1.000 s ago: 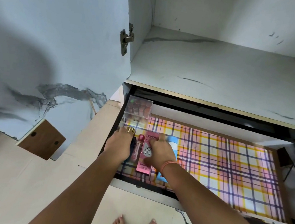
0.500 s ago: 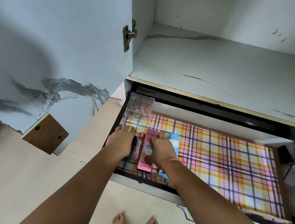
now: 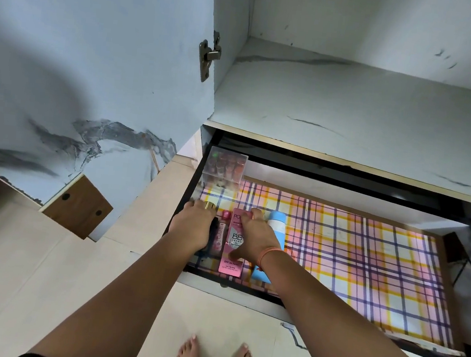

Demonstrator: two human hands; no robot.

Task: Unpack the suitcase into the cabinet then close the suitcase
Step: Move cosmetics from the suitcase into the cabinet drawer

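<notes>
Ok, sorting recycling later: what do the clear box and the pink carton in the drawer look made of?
Clear box: probably hard glossy plastic; see-through walls, sharp edges, reddish items visible inside. Pink carton: probably printed cardboard with a slight sheen; flat faces, crisp folded edges.

The scene is viewed through a single wide-angle camera worn on the head, aimed forward and steeply down. The drawer (image 3: 365,268) is framed close at centre, the cabinet shelf (image 3: 356,104) farther off, the bare feet (image 3: 188,356) at the near edge.
</notes>
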